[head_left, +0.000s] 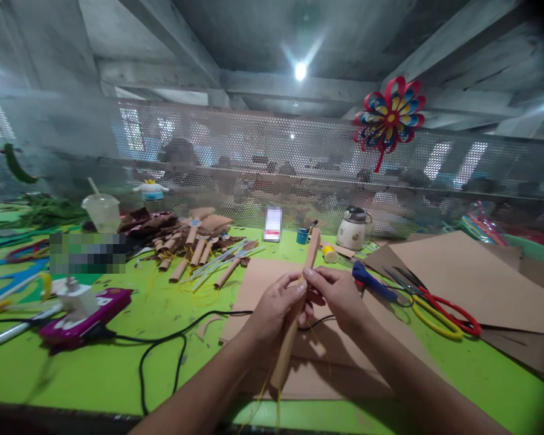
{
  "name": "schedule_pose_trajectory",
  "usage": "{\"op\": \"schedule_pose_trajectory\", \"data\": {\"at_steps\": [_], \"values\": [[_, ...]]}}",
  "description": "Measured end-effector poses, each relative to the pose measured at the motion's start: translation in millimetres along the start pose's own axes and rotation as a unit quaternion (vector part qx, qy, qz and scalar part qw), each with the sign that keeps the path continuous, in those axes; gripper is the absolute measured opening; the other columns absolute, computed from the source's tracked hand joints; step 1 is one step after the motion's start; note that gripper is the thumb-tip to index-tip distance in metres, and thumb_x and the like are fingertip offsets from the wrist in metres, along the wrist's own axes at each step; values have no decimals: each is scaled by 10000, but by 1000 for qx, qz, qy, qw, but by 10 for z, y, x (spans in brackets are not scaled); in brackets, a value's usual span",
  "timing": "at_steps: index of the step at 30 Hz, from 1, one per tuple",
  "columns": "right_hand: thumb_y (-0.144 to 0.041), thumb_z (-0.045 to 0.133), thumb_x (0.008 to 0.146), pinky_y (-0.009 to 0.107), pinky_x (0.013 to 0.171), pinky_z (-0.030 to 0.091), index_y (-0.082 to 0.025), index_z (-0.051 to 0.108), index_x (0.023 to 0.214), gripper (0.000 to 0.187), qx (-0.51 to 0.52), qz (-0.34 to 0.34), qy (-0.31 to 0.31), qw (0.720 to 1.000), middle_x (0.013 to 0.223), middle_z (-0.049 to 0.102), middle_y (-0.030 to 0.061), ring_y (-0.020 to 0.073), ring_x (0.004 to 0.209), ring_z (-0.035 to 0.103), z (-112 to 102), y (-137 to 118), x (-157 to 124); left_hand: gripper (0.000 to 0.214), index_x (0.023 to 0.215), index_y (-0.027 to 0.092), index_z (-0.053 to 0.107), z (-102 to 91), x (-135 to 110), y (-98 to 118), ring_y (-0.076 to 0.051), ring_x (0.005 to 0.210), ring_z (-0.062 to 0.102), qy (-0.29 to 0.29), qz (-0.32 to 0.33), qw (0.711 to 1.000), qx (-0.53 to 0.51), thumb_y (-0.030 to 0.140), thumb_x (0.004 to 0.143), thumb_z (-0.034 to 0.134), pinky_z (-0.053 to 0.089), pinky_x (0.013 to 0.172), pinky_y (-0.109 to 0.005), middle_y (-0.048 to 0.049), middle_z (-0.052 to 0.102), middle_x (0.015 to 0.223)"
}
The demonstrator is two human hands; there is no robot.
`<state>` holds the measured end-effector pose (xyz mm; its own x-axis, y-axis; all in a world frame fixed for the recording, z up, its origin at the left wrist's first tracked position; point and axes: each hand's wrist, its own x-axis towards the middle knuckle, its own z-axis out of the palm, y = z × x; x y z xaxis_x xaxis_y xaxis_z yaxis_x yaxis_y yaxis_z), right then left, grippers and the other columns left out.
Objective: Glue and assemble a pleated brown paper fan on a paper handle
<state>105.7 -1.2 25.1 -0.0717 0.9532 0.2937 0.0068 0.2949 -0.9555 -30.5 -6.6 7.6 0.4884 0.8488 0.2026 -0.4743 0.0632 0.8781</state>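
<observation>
Both my hands hold a long brown rolled paper tube [312, 249] upright-tilted over a sheet of brown card [263, 275] on the green table. My left hand [276, 305] wraps round the tube's middle, fingers closed. My right hand [340, 293] pinches the tube from the right, just above the left. Thin yellow strands hang from the tube's lower end near the table's front edge.
A pile of similar brown tubes [194, 244] lies at the back left. Scissors with red and yellow handles [435, 311] and a blue tool [372, 281] lie to the right, beside large brown sheets [471, 278]. A black cable [163, 344], pink power strip [84, 317], plastic cup [102, 211] and mesh screen [254, 157] surround.
</observation>
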Motion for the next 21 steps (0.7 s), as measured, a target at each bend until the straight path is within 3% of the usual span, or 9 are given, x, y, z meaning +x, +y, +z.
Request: {"op": "schedule_pose_trajectory", "data": {"at_steps": [4,7,11,17,21], "values": [[-453,623,770,230,432,293,-158,524,551,381,-102,-35,40,993,484,409,-45,88,452,381,-87,73,57,361,1014,123,538,-6,10,-20,-99,573,567,14,-17,1000,19,400,805,637,410,508,-192,-100,678,825],[-460,591,787,239,438,266,-177,468,514,412,-145,-47,36,988,455,357,-57,86,443,335,-143,76,84,340,940,131,559,-1,5,-18,-98,568,573,14,-34,999,22,421,786,650,390,480,-177,-97,684,806],[-464,563,802,244,450,251,-186,448,522,412,-166,-62,4,984,466,342,-62,89,450,315,-185,50,86,299,886,123,582,7,-4,-20,-80,539,551,11,-46,998,35,403,797,639,382,466,-169,-98,684,815],[-407,550,829,254,544,338,-172,536,561,357,-180,-99,-20,978,571,527,-2,130,562,459,-229,57,94,270,928,131,576,-3,-15,-23,-93,573,565,25,-59,998,20,387,840,579,403,498,-170,-59,643,749],[-410,570,812,244,486,299,-172,535,549,356,-149,-80,-27,985,503,453,-34,103,482,384,-236,79,110,255,924,143,556,-38,-12,-34,-105,610,578,3,-67,998,18,391,875,524,412,513,-177,-68,644,785]]}}
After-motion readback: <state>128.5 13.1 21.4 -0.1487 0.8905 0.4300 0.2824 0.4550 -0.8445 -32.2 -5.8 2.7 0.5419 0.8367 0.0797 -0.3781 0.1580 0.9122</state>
